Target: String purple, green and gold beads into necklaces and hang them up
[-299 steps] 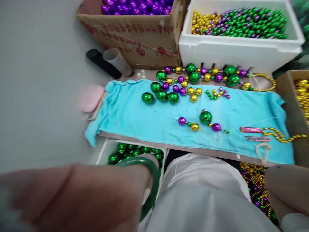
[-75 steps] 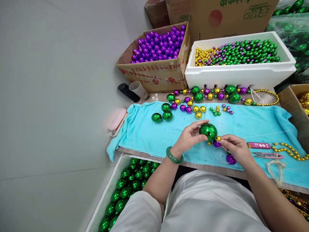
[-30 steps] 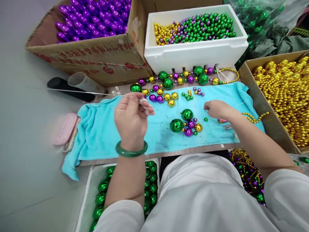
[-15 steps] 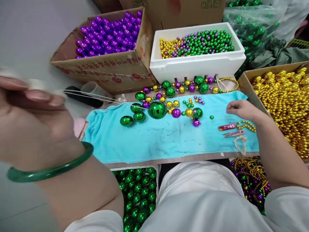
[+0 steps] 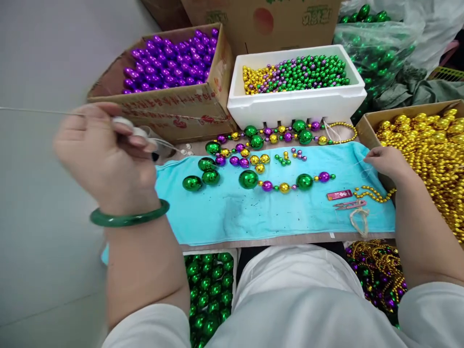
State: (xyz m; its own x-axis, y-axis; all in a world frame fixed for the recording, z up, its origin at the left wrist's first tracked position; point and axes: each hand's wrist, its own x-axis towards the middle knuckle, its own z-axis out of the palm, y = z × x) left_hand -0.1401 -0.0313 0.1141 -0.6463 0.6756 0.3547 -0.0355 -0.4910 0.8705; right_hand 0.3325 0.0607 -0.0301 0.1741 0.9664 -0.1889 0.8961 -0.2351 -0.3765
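Note:
My left hand (image 5: 105, 152), with a green bangle (image 5: 129, 216) on its wrist, is raised at the left with curled fingers closed on a white string (image 5: 39, 111). The string runs out past the left edge. My right hand (image 5: 386, 163) pinches a thin thread at the cloth's right end, near the box of gold beads. Between the hands, a row of strung beads lies on the blue cloth (image 5: 203, 217). It includes a large green bead (image 5: 248, 179), a purple bead (image 5: 267, 186), a gold bead (image 5: 284, 188) and another green bead (image 5: 304, 181).
Behind stand a carton of purple beads (image 5: 163, 96) and a white foam box (image 5: 297, 104) of small mixed beads. A finished-looking bead strand (image 5: 256, 141) lies along the back. Pink snips (image 5: 350, 205) and a red packet (image 5: 339, 195) lie at right. A gold-bead box (image 5: 371, 126) borders the table.
My left hand has moved inward from the left edge and turned. My right hand has shifted right. The beaded row now lies stretched out further right and lower on the cloth.

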